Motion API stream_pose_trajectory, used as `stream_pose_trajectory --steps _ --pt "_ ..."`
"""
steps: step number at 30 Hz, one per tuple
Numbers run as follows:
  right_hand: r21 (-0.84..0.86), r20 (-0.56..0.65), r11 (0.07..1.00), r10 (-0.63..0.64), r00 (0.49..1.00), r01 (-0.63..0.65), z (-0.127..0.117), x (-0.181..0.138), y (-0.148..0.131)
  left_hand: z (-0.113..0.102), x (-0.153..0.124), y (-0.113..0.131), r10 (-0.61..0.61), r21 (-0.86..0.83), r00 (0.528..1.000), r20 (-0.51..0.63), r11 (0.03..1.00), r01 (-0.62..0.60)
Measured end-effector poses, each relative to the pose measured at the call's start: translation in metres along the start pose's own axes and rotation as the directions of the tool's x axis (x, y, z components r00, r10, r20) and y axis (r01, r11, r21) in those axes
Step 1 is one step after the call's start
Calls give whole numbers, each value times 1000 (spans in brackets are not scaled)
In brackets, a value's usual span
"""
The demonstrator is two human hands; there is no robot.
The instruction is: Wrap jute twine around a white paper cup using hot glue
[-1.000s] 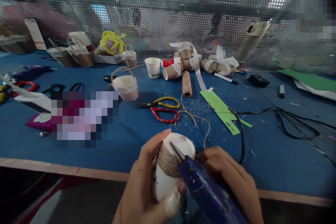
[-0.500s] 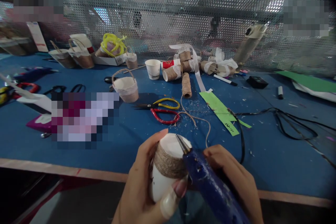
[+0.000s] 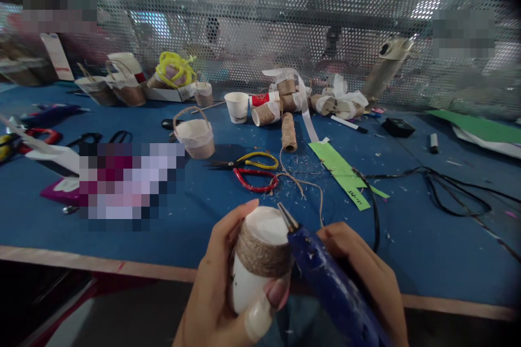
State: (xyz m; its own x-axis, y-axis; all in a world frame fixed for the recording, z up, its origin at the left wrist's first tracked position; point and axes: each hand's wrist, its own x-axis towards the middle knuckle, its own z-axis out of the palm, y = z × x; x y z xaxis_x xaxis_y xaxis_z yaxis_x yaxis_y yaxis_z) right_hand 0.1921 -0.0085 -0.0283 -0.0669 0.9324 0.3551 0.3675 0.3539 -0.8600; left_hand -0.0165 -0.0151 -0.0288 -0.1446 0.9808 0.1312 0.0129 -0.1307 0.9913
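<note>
My left hand (image 3: pixel 222 293) is wrapped round a white paper cup (image 3: pixel 257 257) held bottom-up, with a band of brown twine wound round its upper part. My right hand (image 3: pixel 366 276) grips a blue glue gun (image 3: pixel 329 287); its metal nozzle rests at the cup's right upper edge. A strand of twine (image 3: pixel 315 190) runs from the cup up across the blue table to a twine spool (image 3: pixel 288 131).
Scissors with yellow and red handles (image 3: pixel 254 169) lie just beyond the cup. A small cup basket (image 3: pixel 196 135), a green paper strip (image 3: pixel 342 173), several twine-wrapped cups (image 3: pixel 280 100), a black cable (image 3: pixel 439 184) and a perforated metal screen (image 3: pixel 260 21) are behind. The table's wooden edge (image 3: pixel 101 263) runs near me.
The glue gun's nozzle has slid rightward from over the twine band to the cup's right edge. My left hand has tilted the cup slightly left.
</note>
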Motion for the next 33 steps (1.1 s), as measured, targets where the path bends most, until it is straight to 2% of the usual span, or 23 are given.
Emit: stream_pose_trajectory --steps 3,6,12,15,19,22,26,31,33 --pt "9 -10 1000 -14 1000 14 0 2 0 1 -1 2 -12 -3 1000 16 1000 13" --pt "-7 -15 1000 -21 1000 21 0 1 0 2 -2 3 -27 -11 999 -20 1000 27" --pt "-6 -72 999 35 997 -35 3 1 -2 4 -4 3 -36 -25 998 -59 999 34" --pt "-46 -65 999 -19 998 16 4 0 -2 5 -4 6 -34 -32 998 -52 999 32" --pt "-99 -137 995 -28 990 14 3 -3 -2 6 -4 10 9 -15 1000 -25 1000 -9" --pt "-112 -124 993 -33 992 19 1 -1 -1 7 -4 10 5 -7 999 -53 1000 -6" --pt "-142 -108 986 -102 989 86 2 1 1 6 -3 6 -29 -31 998 -49 999 27" --pt "-173 -268 983 -108 957 62 10 -7 3 5 -2 8 -36 -24 998 -53 999 35" --pt "-156 -251 986 -103 963 65 8 -6 4 7 -2 11 -32 -33 999 -31 999 31"
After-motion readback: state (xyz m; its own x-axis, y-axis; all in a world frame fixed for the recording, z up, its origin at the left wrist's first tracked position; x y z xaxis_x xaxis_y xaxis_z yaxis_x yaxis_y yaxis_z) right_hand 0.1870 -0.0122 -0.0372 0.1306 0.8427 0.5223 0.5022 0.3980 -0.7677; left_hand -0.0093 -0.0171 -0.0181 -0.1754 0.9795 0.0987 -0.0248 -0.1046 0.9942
